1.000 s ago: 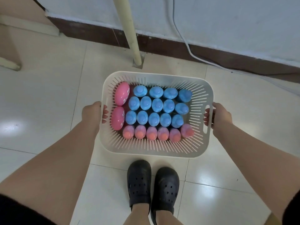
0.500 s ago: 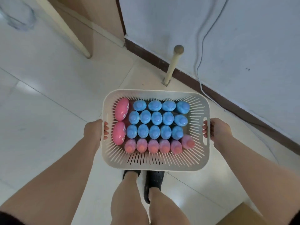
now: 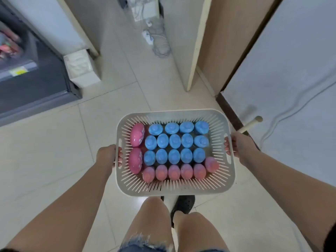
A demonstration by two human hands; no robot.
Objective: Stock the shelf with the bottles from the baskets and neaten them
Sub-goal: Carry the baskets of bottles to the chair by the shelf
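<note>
Basket (image 3: 174, 188) carried onward, long axis crosswise.

Soft, even indoor light falls from above me, bright enough and without hard shadows. The glossy cream floor tiles (image 3: 54, 160) throw back a pale glare just under the slotted white plastic basket (image 3: 174, 188) that I carry. The dark glass-fronted cabinet (image 3: 32, 79) at my far left is smeared by motion blur. The wide lens bows the wall lines and stretches my forearms at the frame's edges.
</note>
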